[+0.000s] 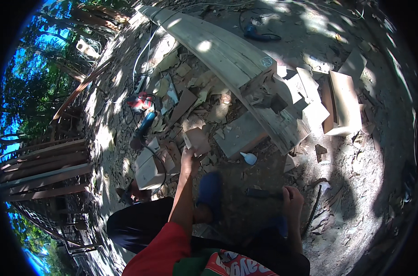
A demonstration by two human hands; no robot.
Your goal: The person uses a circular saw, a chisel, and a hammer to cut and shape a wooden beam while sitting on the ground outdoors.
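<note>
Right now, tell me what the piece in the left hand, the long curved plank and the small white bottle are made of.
Piece in the left hand: looks like raw wood, pale tan, flat, unfinished. Long curved plank: sawn timber, pale with visible grain lines, bare. Small white bottle: probably plastic, smooth, with a tapered nozzle.

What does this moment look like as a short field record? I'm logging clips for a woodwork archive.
place: outdoor dirt ground strewn with wood offcuts
left hand: holds a small flat wood piece
right hand: grips a dark tool handle
nearby: long curved plank, white glue bottle, red power tool, wooden box
</note>
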